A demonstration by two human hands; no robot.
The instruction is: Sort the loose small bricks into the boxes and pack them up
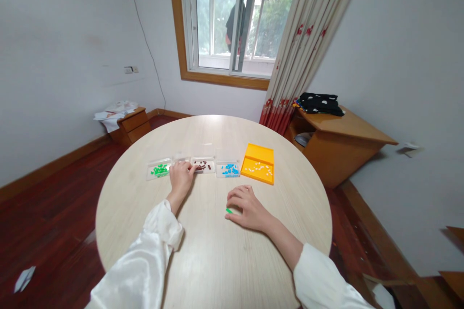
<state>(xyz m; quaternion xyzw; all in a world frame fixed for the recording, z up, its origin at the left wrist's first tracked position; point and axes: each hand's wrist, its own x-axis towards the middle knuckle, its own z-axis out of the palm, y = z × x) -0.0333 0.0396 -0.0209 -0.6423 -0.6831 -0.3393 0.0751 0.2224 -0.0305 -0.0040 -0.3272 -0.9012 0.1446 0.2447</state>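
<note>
My left hand reaches over a row of clear plastic boxes, covering most of one of them. Its fingertips point down and away, so whether they grip anything is hidden. Just left of it is a clear box with small green blocks; to its right, touching or close to its fingers, is a clear box with dark brown blocks. My right hand is low over the tabletop, nearer to me, with a small green block between thumb and forefinger.
Along the same row are a clear box of blue blocks and an open yellow case with small white pieces. All stand on a round wooden table. A wooden desk with folded black cloth stands behind right.
</note>
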